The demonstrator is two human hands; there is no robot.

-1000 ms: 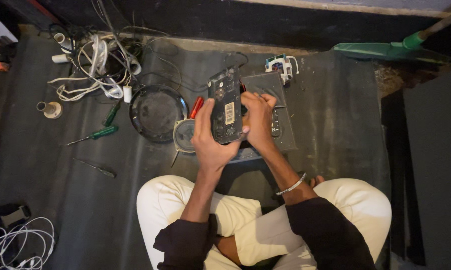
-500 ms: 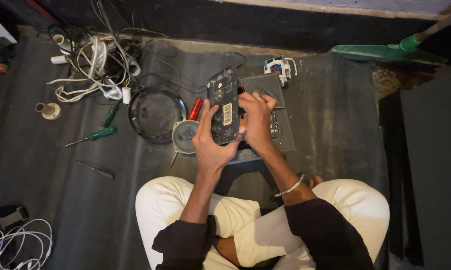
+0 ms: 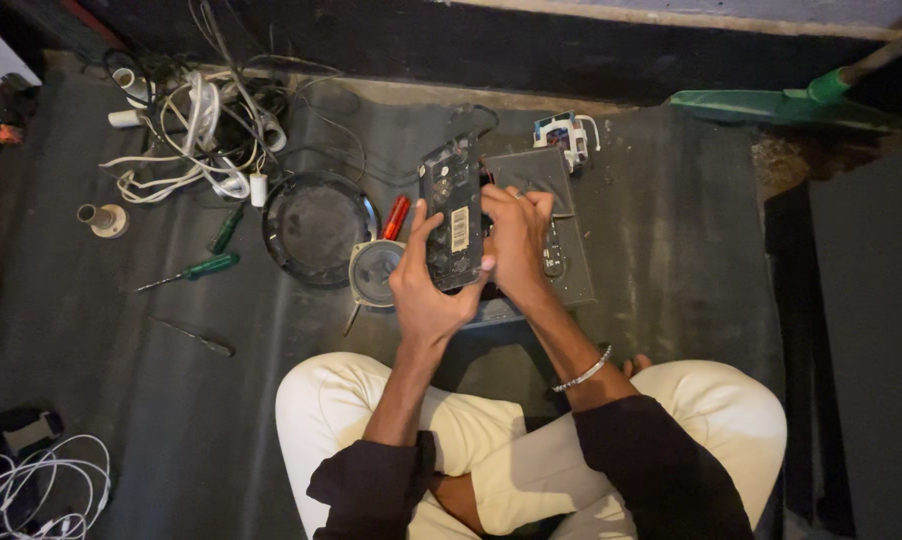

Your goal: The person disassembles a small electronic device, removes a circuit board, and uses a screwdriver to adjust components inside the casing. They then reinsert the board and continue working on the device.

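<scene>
A person sits cross-legged on a dark floor mat (image 3: 661, 230), seen from above, in cream trousers and dark sleeves. Both hands hold up a long, dark circuit board (image 3: 452, 215) with a white barcode sticker, raised above the mat in front of the knees. The left hand (image 3: 426, 290) cups the board from below and the left, thumb up along its edge, fingers closed around it. The right hand (image 3: 519, 240) presses against the board's right edge, fingers curled onto it; a silver bracelet (image 3: 583, 371) circles that wrist.

Directly under the hands lies a flat grey device casing (image 3: 566, 250), partly hidden by the right hand. Just left of the left hand sits a small round speaker (image 3: 375, 272), with a red-handled tool (image 3: 396, 217) poking out behind it. Further left is a round black lid-like part (image 3: 316, 225). Two green-handled screwdrivers (image 3: 211, 266) lie near it, and a thin dark tool (image 3: 199, 339) lies closer to the knee. A tangle of white and black cables (image 3: 206, 140) fills the upper left. A small white-and-blue component (image 3: 563, 133) rests beyond the casing. A green broom head (image 3: 771, 103) lies at upper right. More white cable (image 3: 36, 485) coils at bottom left.
</scene>
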